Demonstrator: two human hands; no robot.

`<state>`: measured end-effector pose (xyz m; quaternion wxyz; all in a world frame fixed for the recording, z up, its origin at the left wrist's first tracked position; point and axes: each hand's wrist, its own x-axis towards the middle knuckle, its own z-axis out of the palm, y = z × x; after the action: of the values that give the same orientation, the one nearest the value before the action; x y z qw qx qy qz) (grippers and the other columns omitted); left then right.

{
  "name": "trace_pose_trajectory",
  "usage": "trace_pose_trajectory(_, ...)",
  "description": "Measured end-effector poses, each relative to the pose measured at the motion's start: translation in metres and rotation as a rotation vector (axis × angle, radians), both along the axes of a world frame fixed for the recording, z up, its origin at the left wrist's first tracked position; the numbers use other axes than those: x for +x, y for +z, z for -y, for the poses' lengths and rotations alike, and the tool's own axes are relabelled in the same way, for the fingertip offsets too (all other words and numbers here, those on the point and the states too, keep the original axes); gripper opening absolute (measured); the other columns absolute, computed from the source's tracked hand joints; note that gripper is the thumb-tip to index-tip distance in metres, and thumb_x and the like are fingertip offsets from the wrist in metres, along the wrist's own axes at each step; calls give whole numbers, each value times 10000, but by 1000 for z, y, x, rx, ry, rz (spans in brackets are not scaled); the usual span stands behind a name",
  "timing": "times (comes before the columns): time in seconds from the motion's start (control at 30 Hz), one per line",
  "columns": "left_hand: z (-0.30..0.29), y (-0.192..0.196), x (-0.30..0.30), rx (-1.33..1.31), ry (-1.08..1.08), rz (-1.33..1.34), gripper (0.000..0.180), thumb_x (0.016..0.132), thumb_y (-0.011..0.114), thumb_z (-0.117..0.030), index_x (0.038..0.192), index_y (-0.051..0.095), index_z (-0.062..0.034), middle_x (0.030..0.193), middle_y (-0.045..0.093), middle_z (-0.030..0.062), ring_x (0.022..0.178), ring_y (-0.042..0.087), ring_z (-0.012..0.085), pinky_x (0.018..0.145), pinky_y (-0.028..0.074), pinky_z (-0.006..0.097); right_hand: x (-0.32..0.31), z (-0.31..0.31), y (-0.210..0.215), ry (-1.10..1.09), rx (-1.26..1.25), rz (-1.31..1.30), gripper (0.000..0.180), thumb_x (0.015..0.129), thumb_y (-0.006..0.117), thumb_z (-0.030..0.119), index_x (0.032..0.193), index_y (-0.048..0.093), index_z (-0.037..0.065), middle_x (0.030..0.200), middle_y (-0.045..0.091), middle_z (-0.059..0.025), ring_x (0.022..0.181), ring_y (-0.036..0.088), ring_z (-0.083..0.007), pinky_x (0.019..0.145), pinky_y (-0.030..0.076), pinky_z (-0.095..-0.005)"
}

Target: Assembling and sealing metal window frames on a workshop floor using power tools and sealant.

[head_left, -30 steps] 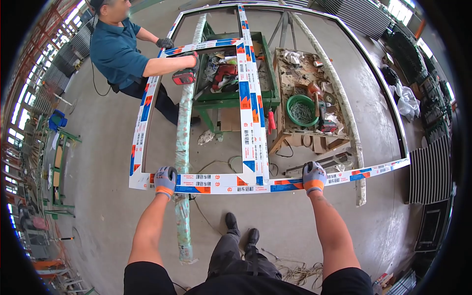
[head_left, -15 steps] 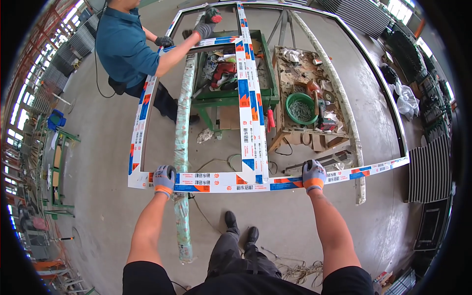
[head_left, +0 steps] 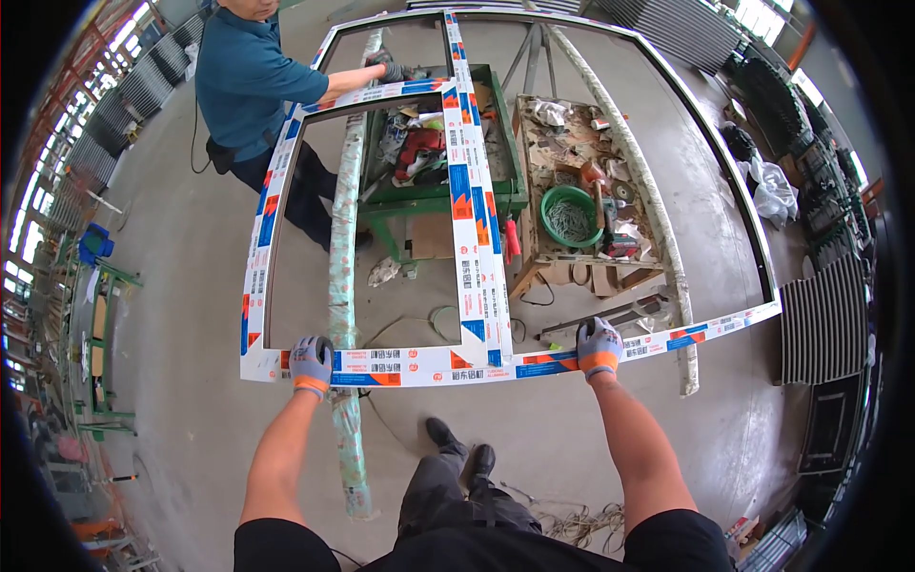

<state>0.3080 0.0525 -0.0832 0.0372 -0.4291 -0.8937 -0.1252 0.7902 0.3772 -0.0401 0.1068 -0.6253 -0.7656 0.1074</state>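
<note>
A large window frame (head_left: pixel 400 373), covered in white, blue and orange printed protective film, lies across two long film-wrapped bars. My left hand (head_left: pixel 311 363), in a grey glove with an orange cuff, is wrapped round its near rail close to the left corner. Farther right on the same rail, my right hand (head_left: pixel 599 346), gloved alike, grips it with the fingers over the inner edge. Both arms reach out nearly straight. Beyond the left side, a person in a teal shirt (head_left: pixel 250 81) reaches a dark-gloved hand (head_left: pixel 386 67) into the far left opening, holding something dark I cannot make out.
Under the frame stand a green cart (head_left: pixel 419 197) of tools and a wooden bench (head_left: pixel 534 267) with a green bowl of screws (head_left: pixel 571 216). The left bar (head_left: pixel 350 448) juts out towards me, left of my feet. Tangled cord (head_left: pixel 581 529) lies on the floor.
The frame sits slightly farther left and lower in view, my hands still on it. The other person's gloved hand, raised earlier with a dark and red tool, has come down into the far opening.
</note>
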Motion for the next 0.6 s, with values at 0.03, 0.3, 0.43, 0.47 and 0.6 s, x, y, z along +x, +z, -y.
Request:
trace_pose_trajectory(0.03, 2, 0, 0, -7, 2, 4, 320, 855, 613, -256, 1083, 647, -33, 1156, 630, 149, 1141, 543, 327, 1025, 405, 435, 0, 0, -2, 7, -9, 10, 232, 875, 563, 290, 901, 669, 85, 955, 669, -117, 933, 619, -323, 836, 474, -423)
trace_pose_trajectory(0.3, 1, 3, 2, 20, -51, 17, 278, 822, 630, -236, 1025, 645, -47, 1090, 637, 137, 1083, 558, 322, 980, 422, 447, 0, 1, 2, 15, 8, 27, 212, 868, 570, 261, 849, 653, 67, 917, 666, -140, 896, 627, -352, 808, 487, -442)
trace_pose_trajectory(0.43, -1, 7, 5, 39, -67, 13, 258, 807, 633, -227, 998, 642, -54, 1072, 635, 130, 1056, 561, 319, 954, 433, 445, -2, 1, 6, -8, -1, 32, 216, 868, 568, 269, 837, 650, 72, 908, 667, -136, 888, 628, -349, 803, 486, -441)
trace_pose_trajectory(0.47, -1, 7, 5, 45, -65, 0, 259, 805, 634, -229, 996, 642, -54, 1072, 635, 130, 1053, 562, 319, 950, 436, 443, -1, 1, 6, -3, 8, 30, 217, 868, 568, 273, 836, 651, 75, 906, 668, -134, 885, 628, -348, 799, 485, -443)
trace_pose_trajectory(0.6, -4, 11, 3, 60, -86, 16, 261, 807, 631, -235, 992, 647, -52, 1066, 634, 130, 1039, 564, 316, 933, 442, 442, 3, -1, 6, 0, -8, 43, 221, 867, 567, 284, 837, 651, 82, 897, 669, -128, 883, 629, -343, 795, 484, -445)
